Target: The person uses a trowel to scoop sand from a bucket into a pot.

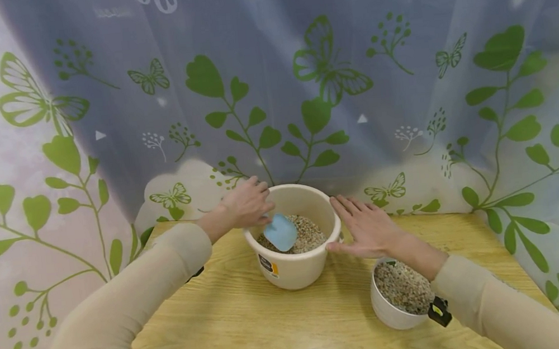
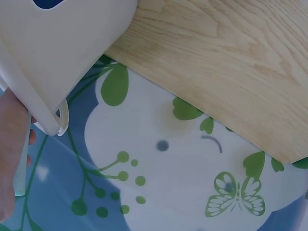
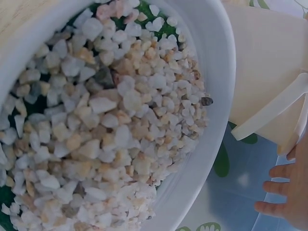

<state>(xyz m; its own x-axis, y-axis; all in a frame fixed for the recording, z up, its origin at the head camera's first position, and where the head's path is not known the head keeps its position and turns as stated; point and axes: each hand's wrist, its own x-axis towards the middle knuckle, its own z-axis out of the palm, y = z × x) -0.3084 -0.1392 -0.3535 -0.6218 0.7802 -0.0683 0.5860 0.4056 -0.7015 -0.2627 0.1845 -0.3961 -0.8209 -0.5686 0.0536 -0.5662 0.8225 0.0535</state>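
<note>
A cream bucket (image 1: 299,271) stands at the back of the table, partly filled with small gravel (image 1: 309,234). My left hand (image 1: 248,204) is over the bucket's left rim and grips the handle of a light blue scoop (image 1: 281,233). The scoop's blade is tilted down at the gravel. Only a sliver of its handle (image 2: 20,175) shows beside the hand in the left wrist view. With fingers straight, my right hand (image 1: 365,229) rests against the bucket's right rim. In the right wrist view, its fingers are spread beside the bucket's pale handle (image 3: 272,107).
Below my right forearm stands a smaller white tub (image 1: 394,318) heaped with pale gravel (image 3: 120,120); something green (image 3: 166,30) shows under the stones. The wooden table (image 1: 243,324) ends at a curtain (image 1: 271,85) printed with leaves and butterflies, close behind the bucket.
</note>
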